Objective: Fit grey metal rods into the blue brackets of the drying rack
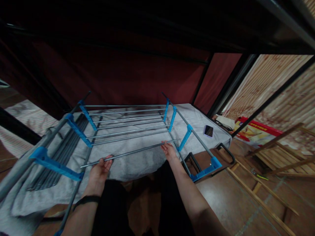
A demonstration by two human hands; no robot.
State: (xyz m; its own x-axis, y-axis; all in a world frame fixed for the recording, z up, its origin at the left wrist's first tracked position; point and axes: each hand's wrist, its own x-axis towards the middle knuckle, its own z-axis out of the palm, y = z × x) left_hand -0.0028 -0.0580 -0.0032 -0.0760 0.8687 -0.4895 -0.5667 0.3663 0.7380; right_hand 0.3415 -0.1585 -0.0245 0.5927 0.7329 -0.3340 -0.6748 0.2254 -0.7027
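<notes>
A thin grey metal rod point(137, 151) lies nearly level between my hands. My left hand point(101, 167) grips it near its left end, the fingers curled around it from below. My right hand point(169, 150) pinches it near the other end. Around the rod stands a partly built rack of grey tubes with blue plastic brackets. Several crossbars point(130, 124) join its far brackets. The near left bracket point(56, 167) and a right bracket point(185, 137) carry no crossbar. The rod's left end is apart from the left bracket; its right end lies near the right-hand bracket, but contact cannot be made out.
A pile of loose rods point(61, 150) lies on the grey cloth point(137, 165) at left. A phone point(208, 131) rests on the cloth at right. Wooden ladder-like frames point(261, 193) and a red and yellow box point(258, 131) are on the floor at right. Dark bars hang overhead.
</notes>
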